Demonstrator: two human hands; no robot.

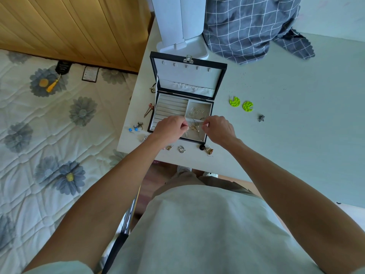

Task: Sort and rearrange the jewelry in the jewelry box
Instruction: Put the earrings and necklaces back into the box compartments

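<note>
Black hinged jewelry box with pale lining stands open on the white table, left hand and right hand each pinching tangled gold chain jewelry above its near-right compartment, two lime-green disc earrings lying right of it.

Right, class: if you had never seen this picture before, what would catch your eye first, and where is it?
First, the open black jewelry box in the middle of the pale table, where the left hand and right hand pinch a tangle of gold jewelry over its near right compartment. Next, the bright green earrings lying on the table to the right of the box.
</note>
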